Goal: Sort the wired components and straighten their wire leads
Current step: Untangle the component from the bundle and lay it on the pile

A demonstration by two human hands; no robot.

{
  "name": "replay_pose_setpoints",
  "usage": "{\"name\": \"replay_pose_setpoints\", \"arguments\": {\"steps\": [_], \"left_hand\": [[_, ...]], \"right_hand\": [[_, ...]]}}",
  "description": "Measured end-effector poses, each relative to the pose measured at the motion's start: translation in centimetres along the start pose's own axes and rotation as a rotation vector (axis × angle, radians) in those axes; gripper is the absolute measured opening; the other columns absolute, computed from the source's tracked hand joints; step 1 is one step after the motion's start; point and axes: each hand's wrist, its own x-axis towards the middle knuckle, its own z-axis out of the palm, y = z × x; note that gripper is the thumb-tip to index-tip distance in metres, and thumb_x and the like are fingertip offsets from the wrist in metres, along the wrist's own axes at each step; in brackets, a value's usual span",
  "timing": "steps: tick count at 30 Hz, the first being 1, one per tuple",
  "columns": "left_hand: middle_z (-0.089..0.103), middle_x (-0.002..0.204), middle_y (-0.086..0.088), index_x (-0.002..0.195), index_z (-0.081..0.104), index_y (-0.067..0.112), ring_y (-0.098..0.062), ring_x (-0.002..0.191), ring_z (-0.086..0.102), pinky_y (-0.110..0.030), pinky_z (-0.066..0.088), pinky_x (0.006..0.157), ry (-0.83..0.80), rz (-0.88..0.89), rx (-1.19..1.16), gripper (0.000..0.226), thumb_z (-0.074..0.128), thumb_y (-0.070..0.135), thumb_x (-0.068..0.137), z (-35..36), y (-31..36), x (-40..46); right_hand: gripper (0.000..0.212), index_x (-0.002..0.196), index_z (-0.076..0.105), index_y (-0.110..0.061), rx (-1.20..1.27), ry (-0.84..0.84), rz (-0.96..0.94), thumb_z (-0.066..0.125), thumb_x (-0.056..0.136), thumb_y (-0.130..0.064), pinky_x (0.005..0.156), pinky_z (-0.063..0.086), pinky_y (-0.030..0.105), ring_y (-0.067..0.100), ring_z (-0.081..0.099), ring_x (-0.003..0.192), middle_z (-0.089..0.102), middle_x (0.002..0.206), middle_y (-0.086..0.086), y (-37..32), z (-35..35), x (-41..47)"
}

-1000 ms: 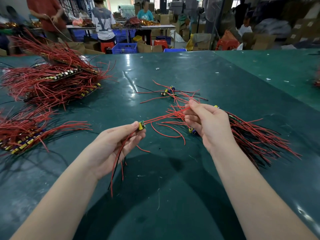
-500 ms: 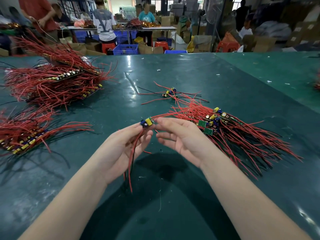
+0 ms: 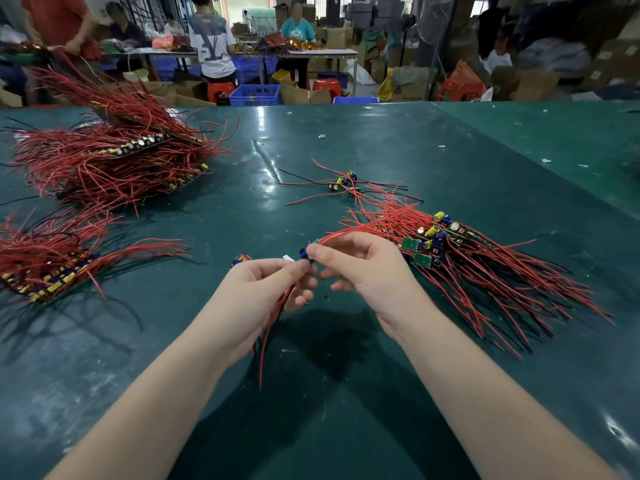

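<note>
We are seeing a dark green tabletop [image 3: 381,150] showing glossy white glare, wire leads [image 3: 485,282] running red with a few black — and components [image 3: 433,233] showing yellow, blue and green.

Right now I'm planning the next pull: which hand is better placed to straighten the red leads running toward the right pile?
Right. The right hand pinches the component where those red leads start; the left hand already holds other wires.
</note>
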Motion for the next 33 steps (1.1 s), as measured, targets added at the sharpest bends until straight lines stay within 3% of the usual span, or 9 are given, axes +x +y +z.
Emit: {"name": "replay_pose_setpoints", "arguments": {"steps": [3,7,11,17,24,27,29,33], "left_hand": [[0.063,0.062,0.002,0.085,0.072,0.007,-0.004,0.05,0.055,-0.012,0.043,0.045,-0.025,-0.035,0.076,0.024,0.055,0.02,0.096,-0.1,0.1,0.0],[0.057,0.058,0.004,0.081,0.073,0.006,-0.004,0.046,0.046,-0.011,0.033,0.039,-0.029,-0.015,0.096,0.025,0.056,0.02,0.094,-0.3,0.3,0.2],[0.053,0.058,0.003,0.094,0.064,-0.013,-0.004,0.046,0.04,-0.011,0.028,0.039,-0.046,0.024,0.116,0.03,0.058,0.017,0.092,-0.4,0.1,0.2],[0.069,0.068,-0.003,0.083,0.073,0.005,-0.005,0.055,0.058,-0.014,0.046,0.051,-0.044,0.129,0.26,0.016,0.061,0.009,0.092,-0.5,0.0,0.0],[0.065,0.055,0.013,0.072,0.073,0.015,0.001,0.044,0.051,-0.009,0.036,0.047,0.016,0.345,0.71,0.021,0.064,0.013,0.09,-0.8,-0.2,-0.1],[0.069,0.064,0.009,0.073,0.074,0.02,-0.01,0.059,0.057,-0.022,0.044,0.059,0.058,0.403,0.88,0.018,0.066,0.02,0.089,-0.8,-0.4,0.0],[0.07,0.069,0.01,0.076,0.075,0.021,-0.014,0.069,0.06,-0.023,0.045,0.067,0.037,0.384,0.904,0.017,0.065,0.022,0.089,-0.8,-0.5,0.1],[0.067,0.063,0.017,0.075,0.073,0.026,-0.005,0.055,0.053,-0.012,0.037,0.053,-0.02,0.349,0.852,0.021,0.062,0.021,0.092,-1.1,-0.1,0.1]], "right_hand": [[0.009,0.085,0.069,-0.011,0.027,0.006,-0.013,0.076,0.079,-0.012,0.054,0.051,0.018,0.007,0.066,0.06,0.071,0.069,-0.004,-0.1,-0.1,0.0],[0.007,0.089,0.07,-0.009,0.155,-0.033,0.024,0.071,0.083,-0.008,0.064,0.056,0.021,0.011,0.067,0.065,0.071,0.075,-0.002,-0.3,-0.3,0.2],[0.006,0.087,0.068,-0.008,0.307,-0.104,0.12,0.071,0.082,-0.007,0.071,0.057,0.024,0.015,0.069,0.069,0.071,0.079,0.003,-0.2,-0.1,0.2],[0.003,0.079,0.071,-0.005,0.259,-0.074,0.061,0.073,0.08,-0.007,0.062,0.055,0.02,0.013,0.067,0.062,0.071,0.072,0.004,-0.1,-0.3,0.2],[0.008,0.074,0.069,-0.012,0.097,-0.138,0.15,0.076,0.078,-0.011,0.053,0.051,0.017,0.005,0.057,0.048,0.067,0.063,-0.005,-0.5,-1.1,0.3],[0.012,0.068,0.069,-0.015,0.018,-0.128,0.178,0.079,0.076,-0.015,0.048,0.048,0.016,0.003,0.054,0.046,0.066,0.062,-0.006,-0.6,-1.5,0.5],[0.012,0.071,0.069,-0.014,-0.015,-0.128,0.18,0.079,0.075,-0.016,0.048,0.047,0.016,0.003,0.054,0.046,0.065,0.062,-0.006,-0.6,-1.6,0.5],[0.008,0.076,0.07,-0.012,0.046,-0.127,0.187,0.077,0.078,-0.014,0.05,0.049,0.016,0.005,0.058,0.048,0.066,0.062,-0.006,-0.6,-1.7,0.6]]}}
